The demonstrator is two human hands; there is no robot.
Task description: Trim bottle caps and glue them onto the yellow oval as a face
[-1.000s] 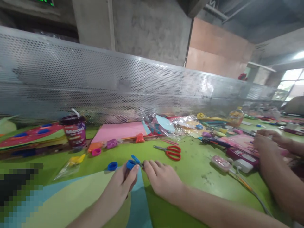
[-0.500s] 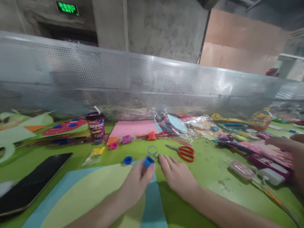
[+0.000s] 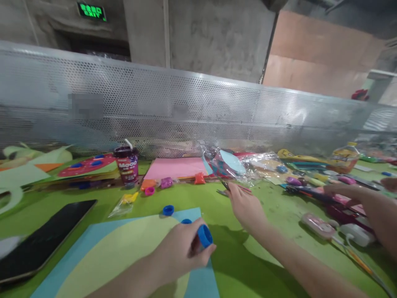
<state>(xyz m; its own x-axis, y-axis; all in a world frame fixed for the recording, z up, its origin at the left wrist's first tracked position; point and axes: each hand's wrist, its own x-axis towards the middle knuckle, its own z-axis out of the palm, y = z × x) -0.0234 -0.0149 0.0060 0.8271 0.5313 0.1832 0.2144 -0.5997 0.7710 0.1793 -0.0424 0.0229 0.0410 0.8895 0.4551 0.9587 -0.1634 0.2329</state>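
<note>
My left hand [image 3: 182, 248] is closed over the paper, pinching a blue bottle cap [image 3: 205, 236] between thumb and fingers, its open side facing right. A second blue piece [image 3: 186, 222] peeks out behind the knuckles; whether the hand holds it, I cannot tell. Another blue cap [image 3: 168, 210] lies at the paper's upper edge. My right hand [image 3: 245, 203] is closed on the scissors [image 3: 222, 192], with the blades parted toward the left and the handles mostly hidden. Below both lies a light blue sheet [image 3: 194, 285] carrying a pale yellow-green rounded shape [image 3: 133, 252].
A black phone [image 3: 46, 236] lies at left, near a small bag with yellow clay [image 3: 128, 198]. Behind stand a purple drink cup [image 3: 126, 165] and pink paper [image 3: 178, 167]. At right, another person's hand [image 3: 350, 194] is over clutter beside a white plug [image 3: 356, 234].
My right hand has moved up and right onto the scissors and lifted them. My left hand has come nearer with the cap. The clear ring between the hands no longer shows.
</note>
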